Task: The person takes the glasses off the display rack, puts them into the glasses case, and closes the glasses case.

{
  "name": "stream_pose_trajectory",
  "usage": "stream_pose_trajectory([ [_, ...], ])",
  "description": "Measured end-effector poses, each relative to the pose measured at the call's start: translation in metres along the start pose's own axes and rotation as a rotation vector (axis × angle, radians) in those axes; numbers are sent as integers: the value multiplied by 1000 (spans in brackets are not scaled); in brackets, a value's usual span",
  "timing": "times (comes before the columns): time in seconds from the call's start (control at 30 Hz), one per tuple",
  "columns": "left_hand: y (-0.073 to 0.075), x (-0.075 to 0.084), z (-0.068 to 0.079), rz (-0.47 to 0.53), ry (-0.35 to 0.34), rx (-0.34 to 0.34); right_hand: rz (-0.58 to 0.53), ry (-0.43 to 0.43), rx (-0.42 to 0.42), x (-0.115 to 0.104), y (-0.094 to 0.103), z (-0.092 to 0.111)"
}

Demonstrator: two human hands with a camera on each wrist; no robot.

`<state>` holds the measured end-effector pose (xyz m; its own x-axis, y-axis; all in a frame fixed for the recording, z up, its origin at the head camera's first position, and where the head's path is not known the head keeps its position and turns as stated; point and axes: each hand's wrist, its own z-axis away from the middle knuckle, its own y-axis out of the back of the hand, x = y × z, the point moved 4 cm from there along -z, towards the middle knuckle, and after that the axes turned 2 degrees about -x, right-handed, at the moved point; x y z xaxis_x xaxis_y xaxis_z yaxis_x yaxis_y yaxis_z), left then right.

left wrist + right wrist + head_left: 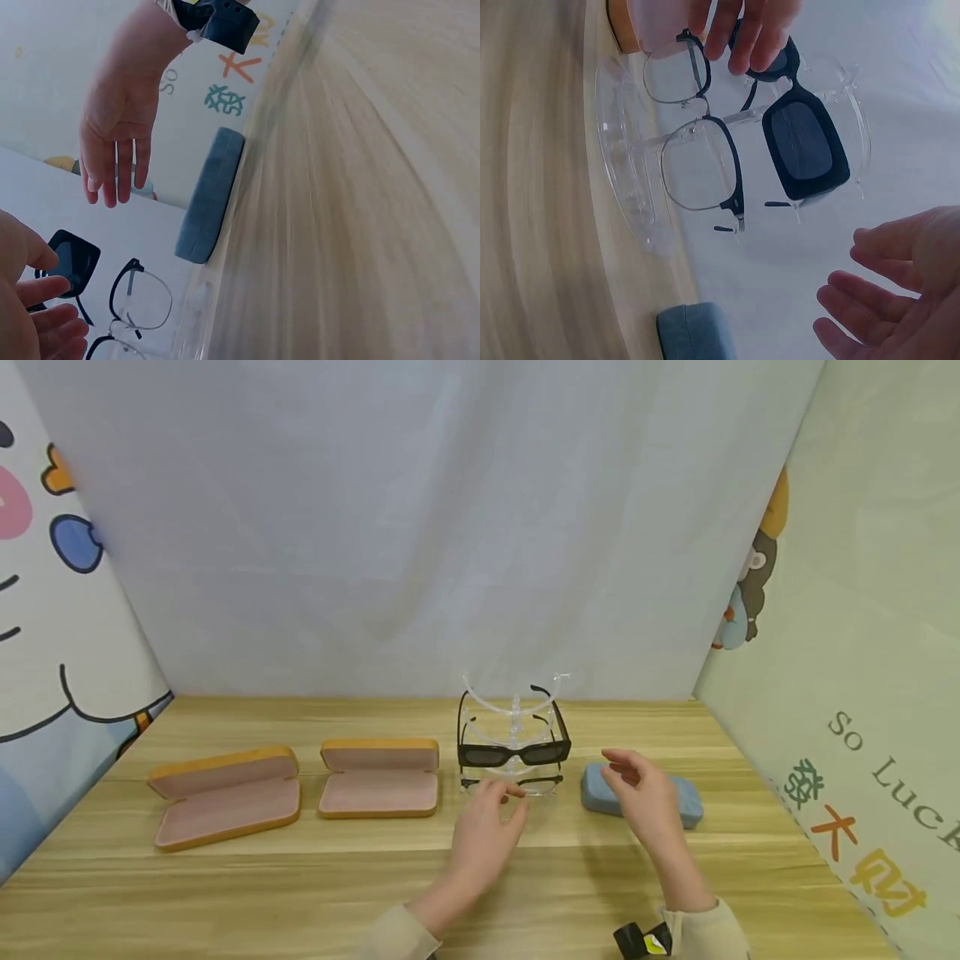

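Observation:
A clear display stand [516, 714] holds two pairs of eyewear, one above the other. Black sunglasses [489, 755] sit on a middle tier, and dark-browed clear eyeglasses [697, 166] rest lower down. Just in front of the lower pair is my left hand [486, 835], its fingers loosely bent with nothing in them; whether a fingertip touches the frames I cannot tell. My right hand [647, 800] hovers to the right of the stand, in front of a closed blue glasses case [600, 793], and is relaxed and holds nothing. In the right wrist view its fingers stand apart from the sunglasses.
Two opened glasses cases, orange outside and pink inside, lie left of the stand: one at far left [228, 810], one nearer [378, 792]. All rest on a wood-grain table [247, 902]. A pale cloth [337, 527] hangs behind, with printed panels at both sides.

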<state>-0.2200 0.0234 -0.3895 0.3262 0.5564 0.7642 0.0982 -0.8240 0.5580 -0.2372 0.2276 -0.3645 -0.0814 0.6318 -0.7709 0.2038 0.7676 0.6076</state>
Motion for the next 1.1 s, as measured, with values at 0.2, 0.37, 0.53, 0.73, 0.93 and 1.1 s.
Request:
stream_pose_trajectory([
  [0.2, 29, -2, -1, -96, -106, 201, -109, 23, -27, -11, -14, -8],
  [0.37, 42, -7, -6, -109, -129, 302, -140, 32, -25, -18, -23, -14],
  [0.53, 55, -13, -15, -86, -85, 326, -106, 1, -16, -24, -31, -17],
  [0.73, 60, -24, -28, -51, 64, 173, -124, -19, -37, -28, -38, -21],
  [0.93, 61, -29, -37, 11, 75, 94, -161, 6, -16, -29, -42, -22],
  [1.1, 66, -30, -40, 25, 45, 111, -211, 26, 23, -30, -43, -21],
])
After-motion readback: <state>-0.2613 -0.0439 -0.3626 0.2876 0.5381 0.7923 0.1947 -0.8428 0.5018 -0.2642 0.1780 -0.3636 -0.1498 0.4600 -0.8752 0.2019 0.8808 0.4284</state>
